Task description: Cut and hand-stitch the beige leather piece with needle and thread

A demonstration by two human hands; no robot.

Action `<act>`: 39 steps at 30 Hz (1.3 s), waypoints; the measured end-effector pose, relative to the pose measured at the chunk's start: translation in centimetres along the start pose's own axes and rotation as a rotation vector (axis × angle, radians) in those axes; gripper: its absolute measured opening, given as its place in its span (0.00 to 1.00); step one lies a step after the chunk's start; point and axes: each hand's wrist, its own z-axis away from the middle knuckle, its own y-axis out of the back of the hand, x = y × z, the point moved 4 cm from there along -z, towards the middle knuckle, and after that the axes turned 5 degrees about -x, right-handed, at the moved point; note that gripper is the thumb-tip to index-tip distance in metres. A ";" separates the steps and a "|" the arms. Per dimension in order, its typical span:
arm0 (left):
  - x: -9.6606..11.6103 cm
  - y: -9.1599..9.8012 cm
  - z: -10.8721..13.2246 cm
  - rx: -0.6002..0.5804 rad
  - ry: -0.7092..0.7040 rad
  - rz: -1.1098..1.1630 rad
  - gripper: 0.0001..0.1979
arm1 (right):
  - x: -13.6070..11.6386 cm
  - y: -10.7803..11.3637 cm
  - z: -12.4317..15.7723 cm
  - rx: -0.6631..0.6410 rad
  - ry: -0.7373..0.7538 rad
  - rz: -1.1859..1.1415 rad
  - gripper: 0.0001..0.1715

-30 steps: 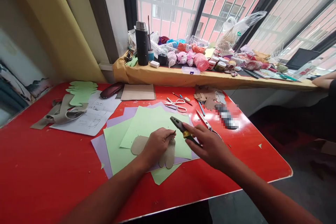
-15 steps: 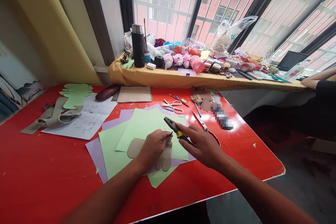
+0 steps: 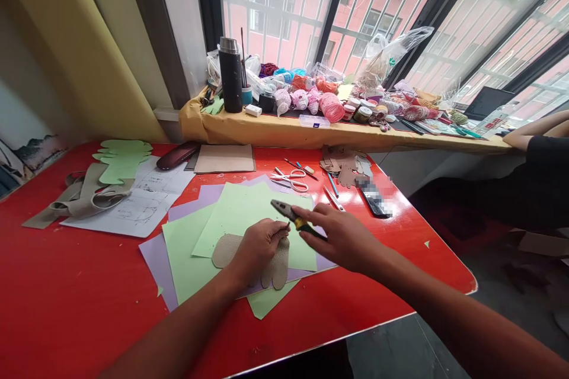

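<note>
A taupe piece of pebbled leather (image 3: 280, 263) with rounded finger-like lobes is pinched in my left hand (image 3: 258, 249), which hides its middle. A small dark tip pokes up between that thumb and forefinger, too small to name. Combination pliers (image 3: 287, 212) with dark jaws and yellow-black handles are held in my right hand (image 3: 342, 237). The jaws point up and left, just above my left fingertips, and appear slightly apart with nothing seen between them. Green sheets (image 3: 231, 204) and purple sheets (image 3: 153, 260) lie beneath my left hand.
On the red table (image 3: 80, 296) lie white-handled scissors (image 3: 291, 179), larger scissors (image 3: 333, 198) partly behind my right hand, a phone (image 3: 376, 198), leather cutouts (image 3: 349, 166) and a glasses case (image 3: 178, 156). Yarn (image 3: 331, 106) and a thermos (image 3: 230, 77) crowd the sill. Someone's arm (image 3: 533, 133) shows at right.
The view has shifted slightly, moving the scene left. The pliers' jaws sit a little differently beside my left fingertips, and my right hand covers more of the larger scissors. Both grips are kept.
</note>
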 end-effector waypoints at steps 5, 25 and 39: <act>-0.3 -0.2 0.0 -0.007 0.001 -0.001 0.12 | -0.2 2.6 0.2 0.340 -0.039 -0.152 0.31; 0.2 -0.1 0.2 -0.008 -0.029 -0.060 0.13 | 1.2 -3.9 2.5 0.065 -0.086 -0.336 0.35; 0.2 0.0 0.2 -0.014 -0.032 -0.044 0.12 | 0.3 -1.5 0.5 -0.053 -0.027 -0.101 0.34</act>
